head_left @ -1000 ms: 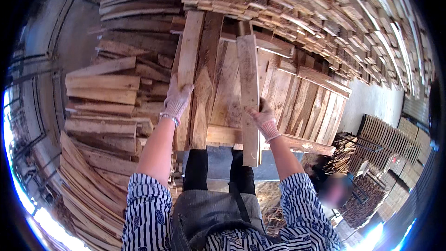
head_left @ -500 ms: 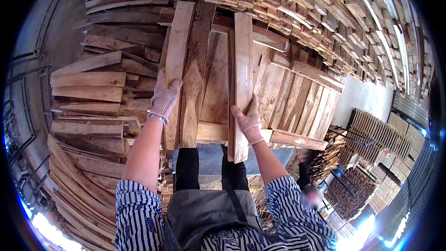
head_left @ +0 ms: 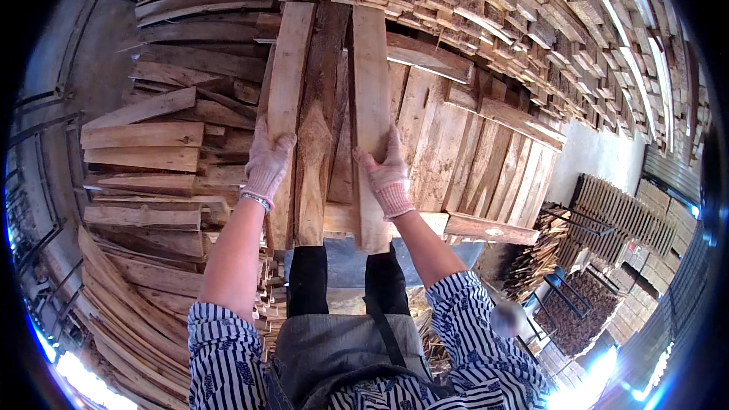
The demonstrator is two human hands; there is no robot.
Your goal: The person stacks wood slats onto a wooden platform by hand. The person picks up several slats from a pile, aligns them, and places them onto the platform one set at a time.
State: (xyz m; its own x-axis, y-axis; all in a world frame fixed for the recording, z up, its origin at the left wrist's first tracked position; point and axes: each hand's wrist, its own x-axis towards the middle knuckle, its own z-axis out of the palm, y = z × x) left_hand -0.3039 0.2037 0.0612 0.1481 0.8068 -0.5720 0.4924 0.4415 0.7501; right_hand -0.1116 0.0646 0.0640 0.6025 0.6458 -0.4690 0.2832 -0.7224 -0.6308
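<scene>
My left hand (head_left: 271, 157), in a pale knit glove, grips the edge of a light wooden board (head_left: 291, 68) lying lengthwise away from me. Beside it lies a darker board (head_left: 313, 175) with a rough brown face. My gloved right hand (head_left: 387, 173) is closed round a second light board (head_left: 371, 83), its thumb on the top face and its other fingers hidden at the right edge. A narrow gap separates this board from the dark one. Underneath, a layer of planks (head_left: 434, 137) rests across wooden crosspieces (head_left: 490, 228).
Stacked timber (head_left: 456, 0) rises along the far side. Loose, uneven boards (head_left: 144, 137) are piled at my left. To the right stand pallets of stacked wood (head_left: 623, 209) and a heap of thin sticks (head_left: 535, 250). Another person (head_left: 507, 320), blurred, is at the lower right.
My right hand has moved left with its board, bringing it close to the dark board and uncovering planks on the right. My left hand stays nearly in place.
</scene>
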